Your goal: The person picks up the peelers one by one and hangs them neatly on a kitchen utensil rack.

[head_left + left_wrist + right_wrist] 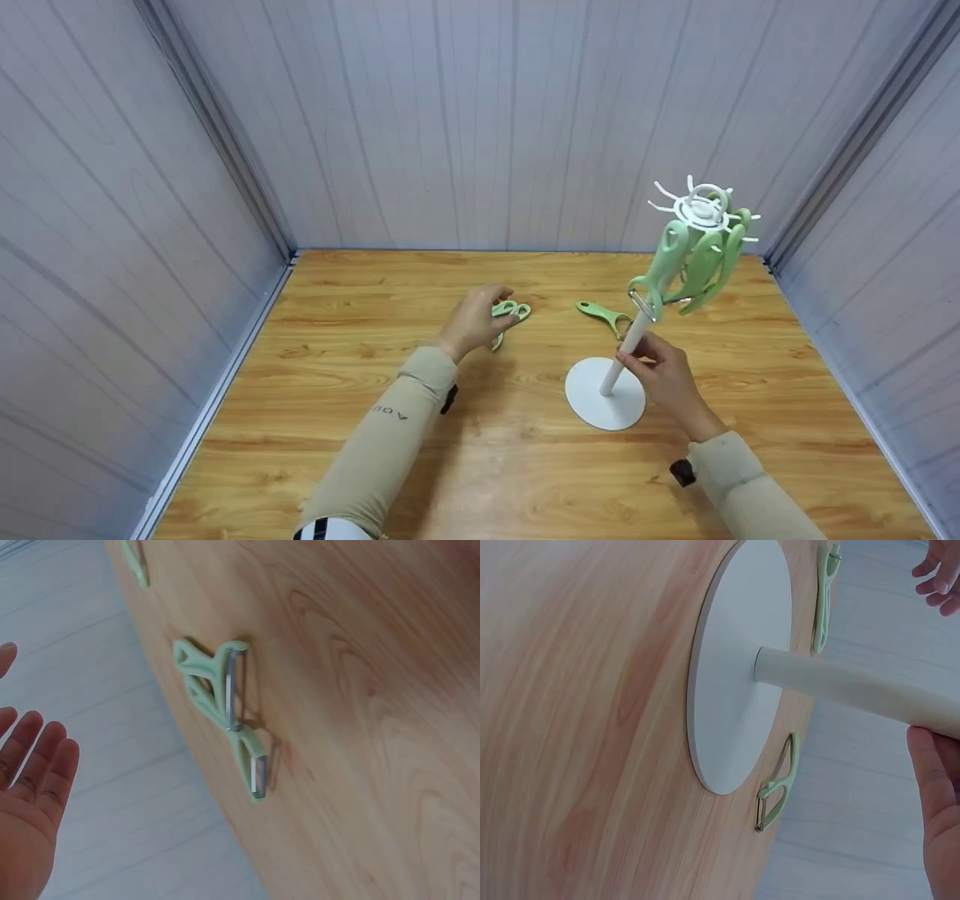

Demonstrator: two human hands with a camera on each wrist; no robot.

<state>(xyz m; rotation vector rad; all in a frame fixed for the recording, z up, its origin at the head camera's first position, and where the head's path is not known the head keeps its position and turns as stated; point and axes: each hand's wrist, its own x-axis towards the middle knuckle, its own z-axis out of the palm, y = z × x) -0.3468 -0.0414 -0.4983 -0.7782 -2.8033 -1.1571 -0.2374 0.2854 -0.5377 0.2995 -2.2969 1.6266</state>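
Observation:
In the head view my left hand [476,321] hovers just over two light-green Y-shaped peelers lying together on the table. The left wrist view shows both peelers [230,690], blades and handles overlapping, apart from the extended fingers. My right hand [664,379] pinches the pole of a white stand [637,332] between thumb and fingers. Its round base [735,705] appears tilted up on edge in the right wrist view because of the camera angle. Several green peelers [667,255] hang from hooks at the stand's top. Another green peeler [600,312] lies behind the base.
The wooden table [360,300] is enclosed by pale panel walls [472,127] at the back and both sides. White hooks [664,208] stick out all round the stand's top, some bare on its left side.

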